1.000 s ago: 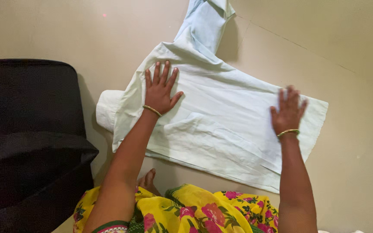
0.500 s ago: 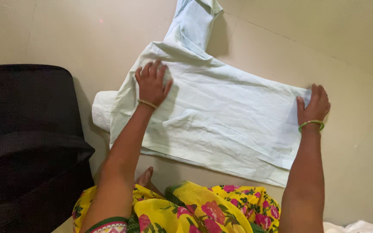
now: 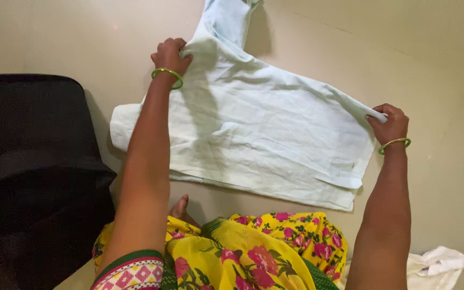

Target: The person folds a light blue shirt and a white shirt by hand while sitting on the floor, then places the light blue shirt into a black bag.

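A pale green shirt (image 3: 264,129) lies spread on the beige floor (image 3: 436,64), one sleeve stretching away toward the top. My left hand (image 3: 170,55) is closed on the cloth at the shirt's far shoulder, near where the sleeve starts. My right hand (image 3: 389,122) pinches the far right corner of the hem. Both wrists wear green bangles. The shirt's near edge rests just beyond my knees, which are covered in yellow flowered fabric (image 3: 243,252).
A black cushioned seat (image 3: 33,172) fills the left side, close to the shirt's folded left end. A crumpled white cloth (image 3: 436,266) lies at the bottom right. My bare toes (image 3: 181,207) show beneath the shirt's near edge.
Both hands went from lying flat on the shirt to gripping it: the left slid up to the shoulder and closed, the right moved out to the hem corner and pinched it.
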